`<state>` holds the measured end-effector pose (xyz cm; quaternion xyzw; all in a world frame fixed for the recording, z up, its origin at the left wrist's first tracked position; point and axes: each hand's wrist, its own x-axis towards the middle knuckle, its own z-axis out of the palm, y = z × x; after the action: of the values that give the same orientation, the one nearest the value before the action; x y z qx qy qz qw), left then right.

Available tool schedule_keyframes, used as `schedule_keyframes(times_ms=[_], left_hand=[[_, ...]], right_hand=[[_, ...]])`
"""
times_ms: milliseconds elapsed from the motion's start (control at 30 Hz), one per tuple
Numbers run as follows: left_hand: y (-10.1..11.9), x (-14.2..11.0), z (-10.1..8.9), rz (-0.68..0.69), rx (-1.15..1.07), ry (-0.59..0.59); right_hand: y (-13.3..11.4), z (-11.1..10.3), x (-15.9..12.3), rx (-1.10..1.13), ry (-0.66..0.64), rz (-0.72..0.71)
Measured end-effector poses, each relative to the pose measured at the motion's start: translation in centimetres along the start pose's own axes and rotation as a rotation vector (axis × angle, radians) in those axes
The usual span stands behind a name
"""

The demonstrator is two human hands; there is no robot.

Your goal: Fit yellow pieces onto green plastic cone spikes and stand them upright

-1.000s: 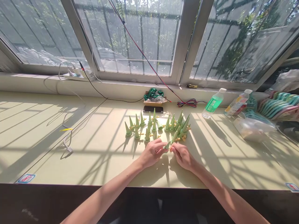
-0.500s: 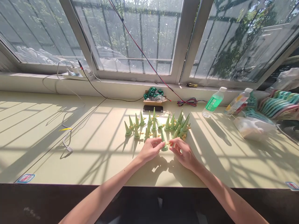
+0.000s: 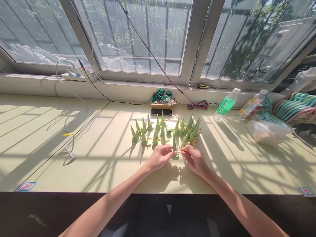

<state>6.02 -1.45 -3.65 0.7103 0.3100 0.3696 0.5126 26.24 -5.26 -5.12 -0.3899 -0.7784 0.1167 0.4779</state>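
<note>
Between my hands stands a green cone point(image 3: 175, 143) with a wider round base, held a little above or on the table; I cannot tell which. My left hand point(image 3: 160, 156) is closed, thumb and fingers pinching the cone low on its left side. On the other side my right hand point(image 3: 195, 158) pinches a small yellowish piece point(image 3: 178, 152) against the cone's lower part; its exact shape is hidden by the fingertips. Just beyond, several similar green cones point(image 3: 144, 138) stand in loose rows, many with small yellow pieces at their bases. One cone point(image 3: 168, 129) lies tipped over.
Behind the cones lie a black phone point(image 3: 161, 112) and a small box point(image 3: 162, 102) of dark green material. Bottles point(image 3: 225, 106), a whitish container point(image 3: 266, 133) and coloured bundles point(image 3: 295, 110) stand right. A white cable point(image 3: 70, 144) crosses the table's left side.
The held cone has shifted slightly right and stands more upright. Both hands remain close together around it, the right fingertips still at the small yellow piece. The whole view has tilted slightly.
</note>
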Motion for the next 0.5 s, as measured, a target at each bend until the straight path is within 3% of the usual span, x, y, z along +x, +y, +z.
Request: schedule_keyframes(times_ms=[267,400,500], left_hand=[[-0.34,-0.32,-0.14,0.264,0.360,-0.032],[-0.30,-0.27,0.02,0.277,0.360,-0.030],[-0.06,-0.11,0.17,0.186,0.306,0.007]], right_hand=[[-0.01,0.39,0.05,-0.047,-0.045,0.080],[0.02,0.53,0.12,-0.041,-0.049,0.130],[0.05,0.43,0.14,-0.020,-0.009,0.137]])
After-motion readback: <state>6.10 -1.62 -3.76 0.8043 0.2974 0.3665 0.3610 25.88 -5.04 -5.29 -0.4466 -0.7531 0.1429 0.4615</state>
